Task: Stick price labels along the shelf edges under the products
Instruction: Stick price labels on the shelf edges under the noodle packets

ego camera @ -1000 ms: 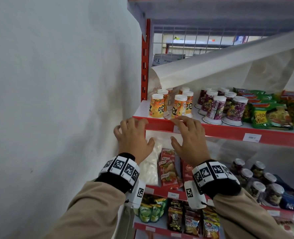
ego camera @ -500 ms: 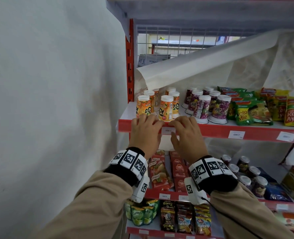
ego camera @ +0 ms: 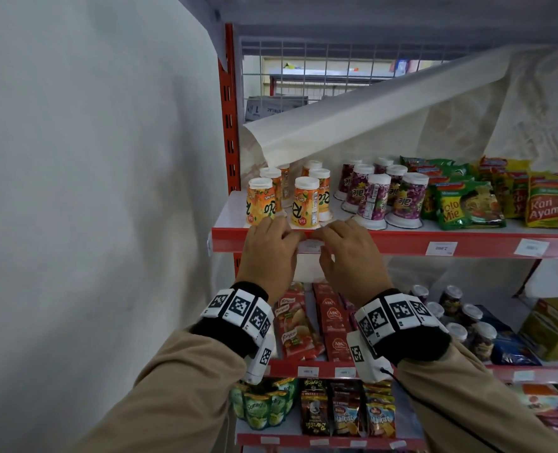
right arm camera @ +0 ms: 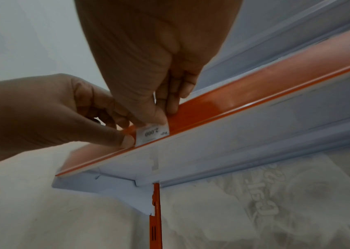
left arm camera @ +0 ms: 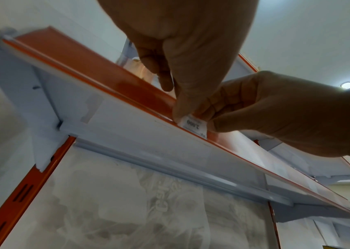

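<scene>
A white price label printed "2.000" lies on the red shelf edge, under the orange cups. My left hand holds its left end. The thumb is at the label and the fingers curl over the top of the rail. My right hand pinches the label's upper right part. In the right wrist view its thumb presses on the label, and the left thumb touches the label's left edge.
Purple cups and noodle packs fill the same shelf to the right. Two more labels sit on its edge. A white wall stands close on the left. Sachets and jars fill the shelf below.
My left hand has slid right along the rail from its left end to meet the right hand at the label. Both hands now hold the label against the edge.
</scene>
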